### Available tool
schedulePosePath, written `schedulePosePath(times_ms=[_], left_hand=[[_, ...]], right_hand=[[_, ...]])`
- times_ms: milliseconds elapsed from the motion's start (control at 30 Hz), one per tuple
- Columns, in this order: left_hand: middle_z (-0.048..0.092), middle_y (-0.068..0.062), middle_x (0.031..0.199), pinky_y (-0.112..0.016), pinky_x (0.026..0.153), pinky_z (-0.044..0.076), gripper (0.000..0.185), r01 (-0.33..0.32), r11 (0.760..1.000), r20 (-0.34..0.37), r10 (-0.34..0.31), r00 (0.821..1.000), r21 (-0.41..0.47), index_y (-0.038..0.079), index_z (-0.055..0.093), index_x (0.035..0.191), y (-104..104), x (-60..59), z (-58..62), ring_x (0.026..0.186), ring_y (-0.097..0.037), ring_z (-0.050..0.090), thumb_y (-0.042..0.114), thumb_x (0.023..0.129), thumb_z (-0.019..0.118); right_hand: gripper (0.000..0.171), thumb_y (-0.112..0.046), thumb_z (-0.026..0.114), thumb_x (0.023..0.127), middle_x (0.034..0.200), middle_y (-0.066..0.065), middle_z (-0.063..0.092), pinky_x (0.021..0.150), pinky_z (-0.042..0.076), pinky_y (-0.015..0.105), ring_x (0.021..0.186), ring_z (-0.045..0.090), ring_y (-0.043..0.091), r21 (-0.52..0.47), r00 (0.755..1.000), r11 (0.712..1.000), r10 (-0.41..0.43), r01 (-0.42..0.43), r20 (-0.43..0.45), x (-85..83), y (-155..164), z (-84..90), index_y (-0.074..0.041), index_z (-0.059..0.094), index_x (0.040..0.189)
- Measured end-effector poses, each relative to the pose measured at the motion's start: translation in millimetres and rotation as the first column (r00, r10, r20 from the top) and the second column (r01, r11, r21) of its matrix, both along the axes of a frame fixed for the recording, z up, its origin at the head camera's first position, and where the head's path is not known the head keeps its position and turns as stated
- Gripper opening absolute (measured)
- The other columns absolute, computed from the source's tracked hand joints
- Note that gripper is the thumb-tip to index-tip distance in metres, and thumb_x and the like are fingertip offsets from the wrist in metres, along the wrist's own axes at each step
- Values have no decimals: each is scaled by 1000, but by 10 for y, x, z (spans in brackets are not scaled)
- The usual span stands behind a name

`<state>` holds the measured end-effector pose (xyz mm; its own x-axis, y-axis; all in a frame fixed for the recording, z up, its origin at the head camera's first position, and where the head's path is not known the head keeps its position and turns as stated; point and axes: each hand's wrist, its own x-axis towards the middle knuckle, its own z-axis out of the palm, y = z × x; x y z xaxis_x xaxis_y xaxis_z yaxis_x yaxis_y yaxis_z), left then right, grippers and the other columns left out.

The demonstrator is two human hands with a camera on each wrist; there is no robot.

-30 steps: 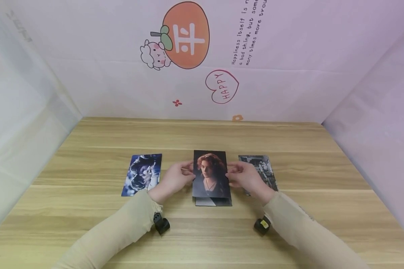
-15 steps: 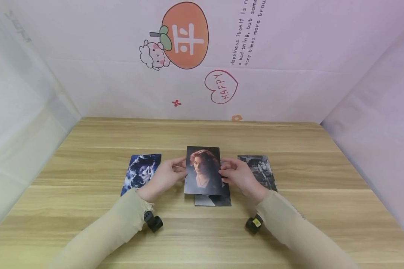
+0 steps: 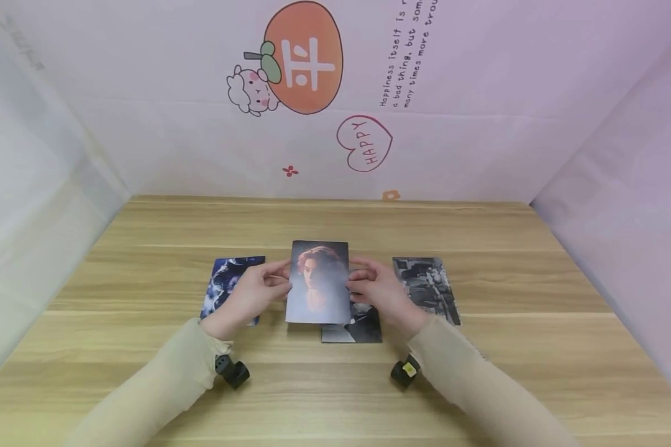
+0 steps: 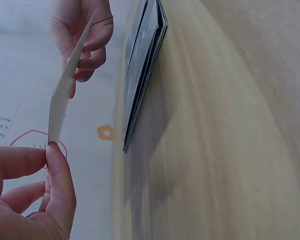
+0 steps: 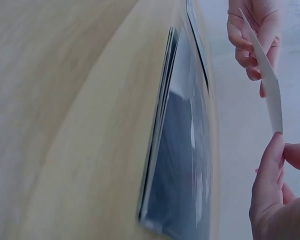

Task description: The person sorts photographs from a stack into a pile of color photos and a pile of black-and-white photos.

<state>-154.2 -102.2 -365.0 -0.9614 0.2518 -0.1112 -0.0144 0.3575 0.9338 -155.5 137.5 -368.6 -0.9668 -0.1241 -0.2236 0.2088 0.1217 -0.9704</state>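
The light wooden table (image 3: 481, 385) fills the lower half of the head view, and only that view shows the whole layout: a blue-toned photo card (image 3: 223, 287) left of centre, a grey black-and-white photo card (image 3: 427, 288) right of centre, and a small dark stack of photo cards (image 3: 353, 329) at the middle, partly covered. The wrist views show what the head view cannot: that stack (image 4: 144, 65) lies flat on the wood in several thin layers, and the portrait photo card of a red-haired figure (image 3: 319, 282) is raised clear of it, seen edge-on as a pale sliver (image 4: 65, 90) at the left of the left wrist frame. My left hand (image 3: 251, 297) pinches its left edge between thumb and fingers, and my right hand (image 3: 377, 293) pinches its right edge the same way; in the right wrist view my right thumb (image 5: 270, 170) presses the card's edge (image 5: 267, 80) at the right side of the frame
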Motion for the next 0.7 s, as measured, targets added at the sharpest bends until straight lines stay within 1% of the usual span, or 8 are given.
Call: schedulePosePath(times_ms=[100,233,367,533,600,700], left_hand=[[57,-19,115,-26,77,56,53,-4,1000,-4,3,1000,-20,-2,41,140,-51,8,13,100,-22,63,0,90,58],[59,-20,114,-27,75,57,54,-9,999,-14,8,1000,-35,-3,41,140,-131,12,34,97,-19,64,-1,89,59],[58,-20,113,-26,73,57,55,-13,999,-17,13,1000,-34,-3,40,141,-221,20,53,91,-14,62,-1,89,58],[56,-20,111,-23,68,56,55,-18,999,-29,17,999,-26,-3,39,141,-343,37,62,83,-7,59,-2,89,57],[55,-20,111,-22,67,56,55,-15,999,-36,14,999,-31,-4,38,141,-396,43,66,82,-5,59,-2,90,57],[55,-21,112,-20,68,55,55,-11,999,-42,10,999,-34,-5,37,142,-483,44,75,83,-3,58,-2,90,56]], right_hand=[[57,9,59,86,92,5,59,69,57,25,75,61,8,-6,1000,1000,-12,12,1,-3,-56,-5,-4,44,139],[58,8,61,85,94,8,59,73,57,29,78,61,12,-11,1000,1000,-6,6,-8,3,-137,8,-8,45,139],[59,6,60,86,97,10,58,75,57,32,81,61,14,-7,1000,1000,10,-10,-17,9,-225,28,-10,43,141],[61,8,59,86,97,8,57,74,57,31,81,60,14,-43,1000,999,24,-24,-6,12,-348,65,-9,42,142],[62,8,59,85,97,8,56,72,57,29,80,60,14,-63,1000,998,30,-29,4,9,-399,86,-10,42,142],[61,6,59,87,99,8,56,71,56,27,80,60,13,-62,999,997,52,-52,-3,-1,-472,92,-10,41,143]])
